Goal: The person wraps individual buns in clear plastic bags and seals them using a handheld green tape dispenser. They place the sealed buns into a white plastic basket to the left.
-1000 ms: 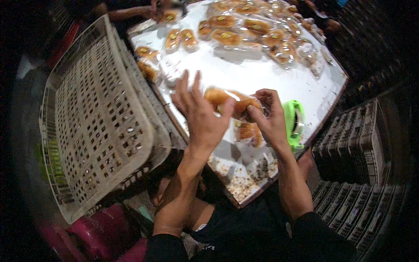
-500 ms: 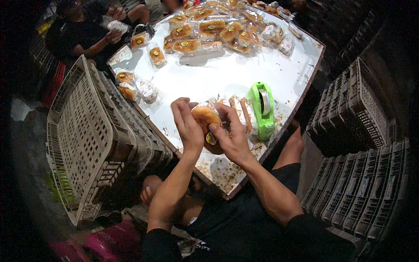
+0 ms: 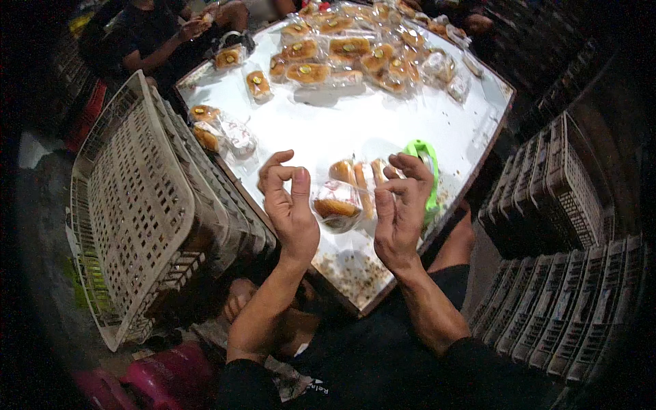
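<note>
While our left hand [image 3: 290, 213] curls at nine o'clock and our right hand [image 3: 402, 220] at three, fingers half bent, we see the wrapped bun [image 3: 337, 206] between them over the worktop [image 3: 301, 130]; we cannot tell whether either grips it; we judge it light, squashable, slick outside, best cradled by its sides.

Glossy clear plastic bread wrapper [image 3: 339, 217], smooth tabletop [image 3: 301, 126], matt plastic crate [image 3: 133, 205]

Got bagged bun [image 3: 337, 207] between left hand [image 3: 290, 215] and right hand [image 3: 401, 225], green tape dispenser [image 3: 433, 193] partly behind latter, plus bun pile [image 3: 349, 47] on white surface [image 3: 307, 130].
</note>
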Demonstrator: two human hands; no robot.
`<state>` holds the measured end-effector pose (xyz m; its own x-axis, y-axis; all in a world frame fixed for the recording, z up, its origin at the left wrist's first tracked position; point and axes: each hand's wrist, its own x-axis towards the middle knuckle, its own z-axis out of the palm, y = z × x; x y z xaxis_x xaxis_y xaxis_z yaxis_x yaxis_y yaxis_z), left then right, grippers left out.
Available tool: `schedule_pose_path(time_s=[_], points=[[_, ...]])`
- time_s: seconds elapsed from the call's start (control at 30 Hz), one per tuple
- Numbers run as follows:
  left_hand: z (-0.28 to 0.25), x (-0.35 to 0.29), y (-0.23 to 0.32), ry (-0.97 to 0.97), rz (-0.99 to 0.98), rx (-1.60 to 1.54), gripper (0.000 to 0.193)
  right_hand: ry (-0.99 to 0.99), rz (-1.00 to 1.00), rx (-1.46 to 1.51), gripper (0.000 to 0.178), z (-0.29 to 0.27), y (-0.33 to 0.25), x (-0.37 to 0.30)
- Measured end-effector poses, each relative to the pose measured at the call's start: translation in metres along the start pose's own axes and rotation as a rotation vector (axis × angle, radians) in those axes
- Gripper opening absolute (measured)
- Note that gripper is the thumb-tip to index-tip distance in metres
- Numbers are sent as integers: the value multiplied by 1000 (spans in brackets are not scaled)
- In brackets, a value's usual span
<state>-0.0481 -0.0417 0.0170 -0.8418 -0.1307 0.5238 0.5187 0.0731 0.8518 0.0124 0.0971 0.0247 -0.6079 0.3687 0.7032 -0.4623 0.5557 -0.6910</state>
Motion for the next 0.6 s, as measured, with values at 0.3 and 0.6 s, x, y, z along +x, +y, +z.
schedule_pose_path(time_s=[0.3, 0.6], points=[[3, 2, -1, 31, -212, -372, 20, -152, 316, 437, 11, 28, -21, 6], [19, -30, 2, 107, 103, -204, 55, -76, 398, 596, 12, 36, -13, 13]])
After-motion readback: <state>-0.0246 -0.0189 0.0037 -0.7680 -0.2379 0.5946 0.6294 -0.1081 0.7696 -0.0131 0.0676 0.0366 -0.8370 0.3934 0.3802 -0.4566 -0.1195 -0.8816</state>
